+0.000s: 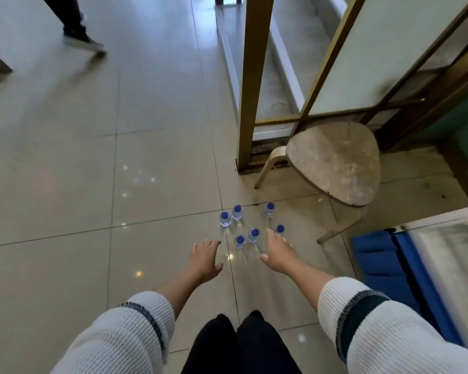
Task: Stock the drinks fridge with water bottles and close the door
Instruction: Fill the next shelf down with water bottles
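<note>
Several clear water bottles with blue caps (240, 242) stand upright on the tiled floor in a loose cluster, seen from above. My left hand (205, 259) is stretched out over the floor just left of the nearest bottles, fingers straight, holding nothing. My right hand (278, 253) reaches down on the right side of the cluster, its fingertips close to the rightmost bottle (280, 229); I cannot tell if they touch it. The drinks fridge (443, 268), with its blue frame and glass door, stands at the right edge.
A worn wooden stool (335, 163) stands just beyond the bottles to the right. A gold-framed glass partition (250, 85) rises behind it. Another person's leg and dark shoe (83, 36) are at the far left on the tiled floor (65, 171).
</note>
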Tool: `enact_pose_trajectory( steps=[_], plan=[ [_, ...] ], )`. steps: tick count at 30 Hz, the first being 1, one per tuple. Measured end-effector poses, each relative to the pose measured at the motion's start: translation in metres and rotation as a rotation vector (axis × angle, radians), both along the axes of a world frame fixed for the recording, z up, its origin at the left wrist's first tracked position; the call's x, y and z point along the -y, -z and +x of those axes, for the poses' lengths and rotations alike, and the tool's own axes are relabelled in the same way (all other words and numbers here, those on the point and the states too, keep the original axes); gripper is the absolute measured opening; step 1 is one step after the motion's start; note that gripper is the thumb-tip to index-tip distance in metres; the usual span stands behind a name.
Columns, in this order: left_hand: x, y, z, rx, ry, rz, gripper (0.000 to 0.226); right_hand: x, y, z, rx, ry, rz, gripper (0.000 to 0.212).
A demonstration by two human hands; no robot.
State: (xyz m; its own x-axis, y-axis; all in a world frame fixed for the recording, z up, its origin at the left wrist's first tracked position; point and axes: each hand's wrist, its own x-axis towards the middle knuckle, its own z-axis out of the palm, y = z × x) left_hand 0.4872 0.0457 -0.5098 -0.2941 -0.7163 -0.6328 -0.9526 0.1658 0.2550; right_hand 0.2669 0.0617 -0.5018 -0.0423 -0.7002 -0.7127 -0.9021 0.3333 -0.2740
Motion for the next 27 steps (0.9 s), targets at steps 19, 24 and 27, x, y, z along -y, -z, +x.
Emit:
enact_pose_trajectory(
  steps=[19,24,27],
  plan=[
    [0.082,0.443,-0.066,-0.430,-0.077,-0.033,0.056,0.069,0.449,-0.036,0.318,0.299,-0.295,0.062],
    [0.078,0.417,-0.060,-0.535,-0.382,-0.100,0.046,0.058,0.433,-0.027,0.391,0.500,-0.380,0.052],
    [0.073,0.358,-0.052,-0.528,-0.550,-0.091,0.045,0.049,0.382,-0.022,0.441,0.657,-0.389,0.053]
  ],
)
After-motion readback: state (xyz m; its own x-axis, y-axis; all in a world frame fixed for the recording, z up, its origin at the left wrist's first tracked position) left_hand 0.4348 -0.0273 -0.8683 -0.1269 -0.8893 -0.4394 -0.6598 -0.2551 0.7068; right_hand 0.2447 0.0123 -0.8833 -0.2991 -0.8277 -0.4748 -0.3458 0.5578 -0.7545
